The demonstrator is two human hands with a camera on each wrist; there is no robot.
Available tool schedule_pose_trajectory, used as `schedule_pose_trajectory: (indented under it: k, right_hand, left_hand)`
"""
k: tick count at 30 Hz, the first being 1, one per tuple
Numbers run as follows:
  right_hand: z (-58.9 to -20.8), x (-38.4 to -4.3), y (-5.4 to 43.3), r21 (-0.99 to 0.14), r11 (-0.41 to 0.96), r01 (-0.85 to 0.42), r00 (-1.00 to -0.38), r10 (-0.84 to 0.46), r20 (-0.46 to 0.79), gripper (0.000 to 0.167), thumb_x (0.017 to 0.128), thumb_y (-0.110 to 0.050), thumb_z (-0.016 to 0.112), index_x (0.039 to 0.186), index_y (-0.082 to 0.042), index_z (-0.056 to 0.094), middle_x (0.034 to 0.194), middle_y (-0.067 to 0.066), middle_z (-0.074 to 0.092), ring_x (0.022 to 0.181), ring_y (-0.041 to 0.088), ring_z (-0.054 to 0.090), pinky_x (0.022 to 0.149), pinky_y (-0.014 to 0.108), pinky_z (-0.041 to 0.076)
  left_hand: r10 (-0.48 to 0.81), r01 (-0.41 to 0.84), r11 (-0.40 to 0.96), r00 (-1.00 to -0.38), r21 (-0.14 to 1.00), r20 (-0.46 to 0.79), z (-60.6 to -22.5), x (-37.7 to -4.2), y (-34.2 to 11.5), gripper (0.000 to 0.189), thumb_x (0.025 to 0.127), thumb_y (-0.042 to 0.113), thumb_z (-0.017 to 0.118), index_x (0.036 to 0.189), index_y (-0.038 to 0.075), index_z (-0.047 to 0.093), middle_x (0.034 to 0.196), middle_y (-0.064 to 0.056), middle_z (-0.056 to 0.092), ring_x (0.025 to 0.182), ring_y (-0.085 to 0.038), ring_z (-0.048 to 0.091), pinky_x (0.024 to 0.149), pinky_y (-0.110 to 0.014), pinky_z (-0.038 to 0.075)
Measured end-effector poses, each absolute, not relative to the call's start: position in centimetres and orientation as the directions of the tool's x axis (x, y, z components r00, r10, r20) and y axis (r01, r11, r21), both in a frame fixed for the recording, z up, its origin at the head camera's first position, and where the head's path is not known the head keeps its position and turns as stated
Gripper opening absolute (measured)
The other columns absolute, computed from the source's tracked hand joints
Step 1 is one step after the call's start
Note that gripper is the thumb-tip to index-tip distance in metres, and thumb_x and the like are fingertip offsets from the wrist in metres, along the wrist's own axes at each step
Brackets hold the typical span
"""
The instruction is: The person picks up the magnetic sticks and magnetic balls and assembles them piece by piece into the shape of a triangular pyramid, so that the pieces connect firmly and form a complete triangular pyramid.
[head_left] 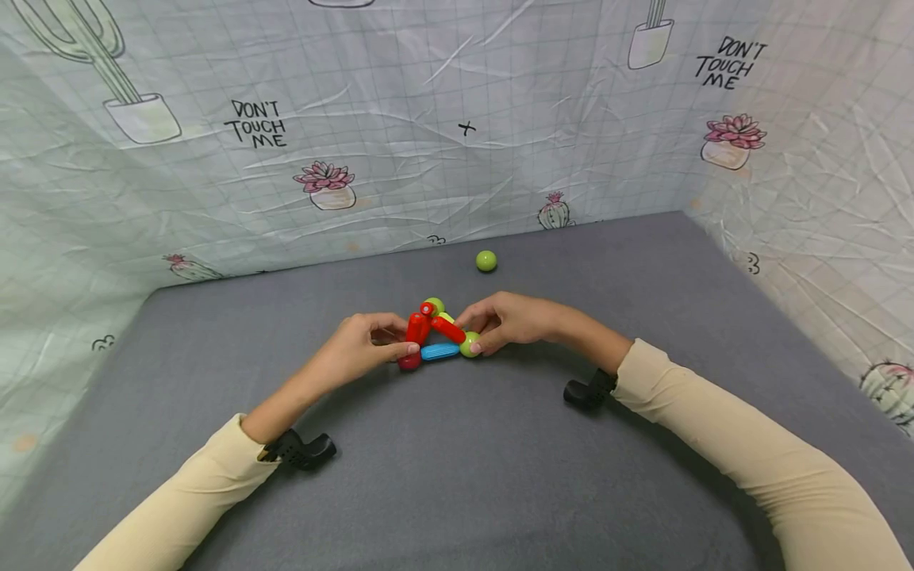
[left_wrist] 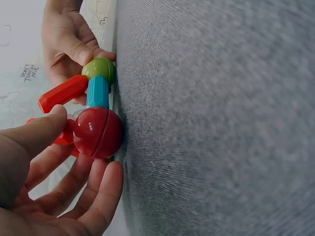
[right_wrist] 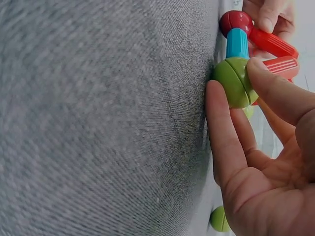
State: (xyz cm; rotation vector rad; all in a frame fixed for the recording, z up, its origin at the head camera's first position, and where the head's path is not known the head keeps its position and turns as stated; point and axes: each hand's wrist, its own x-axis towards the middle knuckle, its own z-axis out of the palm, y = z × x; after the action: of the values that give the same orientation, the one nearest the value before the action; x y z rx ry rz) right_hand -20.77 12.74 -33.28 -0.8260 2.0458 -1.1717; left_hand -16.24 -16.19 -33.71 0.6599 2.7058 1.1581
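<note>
Several plastic rods and balls are joined into a small frame on the grey surface. A blue rod (head_left: pixel 439 351) runs along its front between a red ball (head_left: pixel 409 362) and a green ball (head_left: pixel 470 344). Red rods (head_left: pixel 449 329) slope up from both balls, and another green ball (head_left: pixel 435 305) shows behind the top. My left hand (head_left: pixel 360 345) pinches the left red rod (right_wrist: pixel 273 42) just above the red ball, thumb in front and fingers behind. From the other side my right hand (head_left: pixel 517 317) grips the front green ball between thumb and fingers.
A loose green ball (head_left: pixel 486 261) lies on the grey surface (head_left: pixel 457 476) behind the frame. A printed cloth (head_left: pixel 400 143) hangs along the back and sides. Each wrist wears a black camera mount (head_left: pixel 589 392).
</note>
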Motion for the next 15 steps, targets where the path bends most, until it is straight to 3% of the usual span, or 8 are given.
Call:
schedule_pose_trajectory:
  k: [9, 15]
  right_hand:
    - [-33.2, -20.7, 12.7, -0.907, 0.391, -0.159, -0.593, -0.772, -0.229, 0.038, 0.095, 0.002, 0.069, 0.132, 0.002, 0.059, 0.111, 0.014, 0.07, 0.094, 0.017, 0.068, 0.087, 0.035, 0.059]
    - [-33.2, -20.8, 12.5, -0.902, 0.409, -0.141, -0.598, -0.761, -0.252, 0.039, 0.095, 0.004, 0.068, 0.132, 0.004, 0.057, 0.115, 0.016, 0.069, 0.096, 0.017, 0.069, 0.088, 0.036, 0.059]
  left_hand:
    - [0.542, 0.468, 0.606, -0.835, 0.643, 0.097, -32.6, -16.2, -16.0, 0.017, 0.09, 0.013, 0.079, 0.105, 0.005, 0.076, 0.1, -0.004, 0.074, 0.097, -0.021, 0.071, 0.082, -0.037, 0.056]
    - [0.614, 0.56, 0.648, -0.785, 0.516, 0.081, -31.6, -16.3, -16.0, 0.011, 0.092, 0.012, 0.075, 0.099, 0.004, 0.075, 0.094, -0.003, 0.069, 0.086, -0.017, 0.062, 0.076, -0.033, 0.052]
